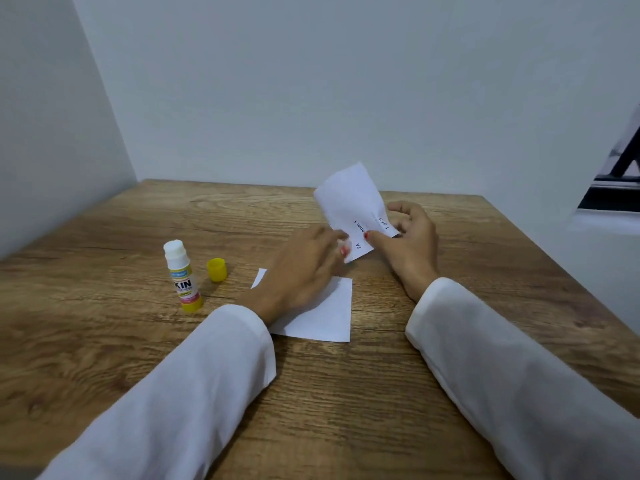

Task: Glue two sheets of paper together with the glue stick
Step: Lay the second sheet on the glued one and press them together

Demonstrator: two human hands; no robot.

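Both hands' fingers (375, 241) pinch a printed, curled sheet (349, 199) above a blank sheet (325, 315).

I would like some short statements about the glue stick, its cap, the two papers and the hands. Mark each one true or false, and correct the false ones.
1. The glue stick stands upright on the table with its cap off. True.
2. The yellow cap lies to the left of the glue stick. False: it sits just to its right.
3. Both hands hold the printed paper above the table. True: the left hand and the right hand pinch its lower edge.
4. The blank paper is lifted too. False: it lies flat on the table, partly under the left wrist.
5. The right hand holds the glue stick. False: no hand touches it.
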